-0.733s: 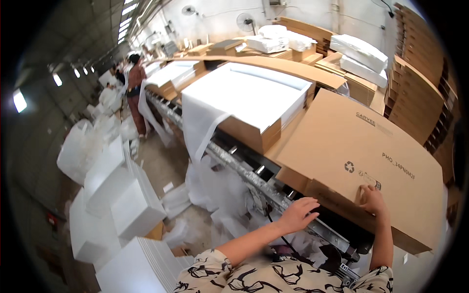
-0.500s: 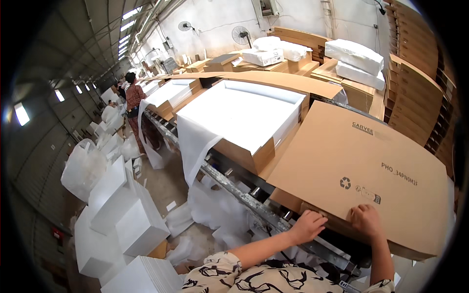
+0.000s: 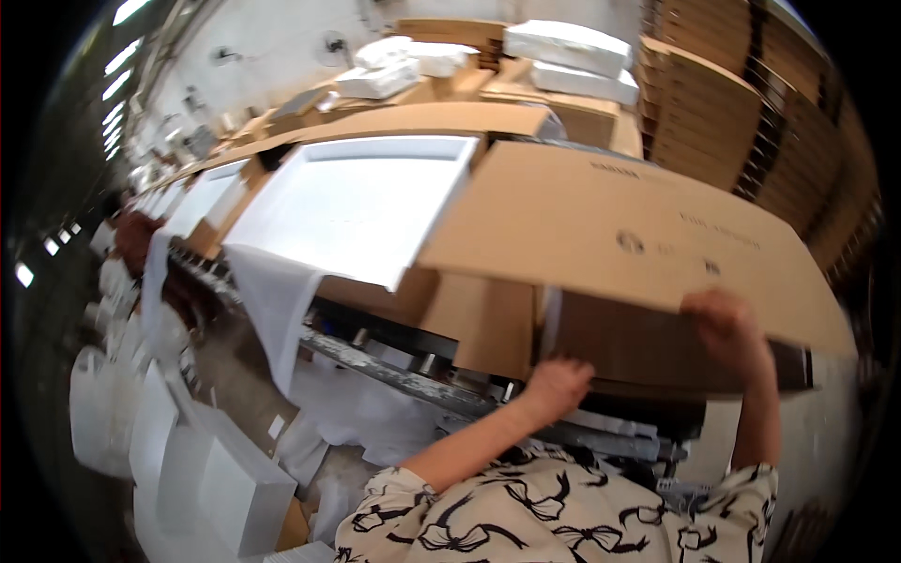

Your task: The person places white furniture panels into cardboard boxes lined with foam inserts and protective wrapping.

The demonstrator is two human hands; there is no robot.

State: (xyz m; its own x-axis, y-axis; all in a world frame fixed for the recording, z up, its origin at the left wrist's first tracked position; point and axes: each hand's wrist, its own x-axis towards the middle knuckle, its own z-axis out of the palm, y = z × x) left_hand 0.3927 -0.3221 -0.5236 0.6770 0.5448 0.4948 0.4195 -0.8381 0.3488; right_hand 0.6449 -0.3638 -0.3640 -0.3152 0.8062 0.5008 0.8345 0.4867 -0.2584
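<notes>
raised the cardboard top flap [image 3: 563,225] since earlier, at the conveyor's [image 3: 389,372] right end; grips its near edge in curled right hand [image 3: 727,324]; curls left hand [image 3: 560,383], can't tell on what. seems light, stiff; best taken there.

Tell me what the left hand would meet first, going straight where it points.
Probably the open cardboard box, under its raised flap; depth is unclear, and the left hand may already touch it.

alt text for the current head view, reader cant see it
A person's right hand holds up the top flap of a brown carton; the left hand is by its near side. Leftward, an open carton with a white lining sits on a roller conveyor.
</notes>
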